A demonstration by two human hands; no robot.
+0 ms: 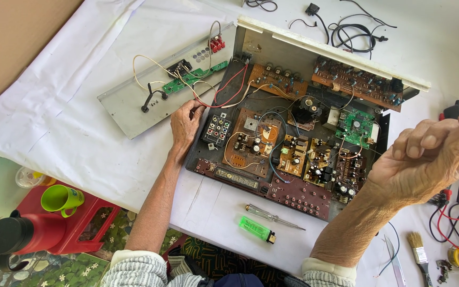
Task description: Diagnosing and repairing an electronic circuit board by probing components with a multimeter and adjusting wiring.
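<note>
Metal chassis (203, 159) holds circuit boards (293, 154); left hand (185, 125) flat, grip apart; right hand (431, 154) loosely curled, empty.

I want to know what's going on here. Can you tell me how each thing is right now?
Amplifier chassis: cover off, circuit boards showing.
Rear panel: detached, lying flat, still wired.
Left hand: resting on the chassis edge by the wires.
Right hand: raised, loosely curled; grip unclear.
Screwdriver: lying untouched.
Green lighter: lying untouched.
Green cup: upright on the red stool.
</note>
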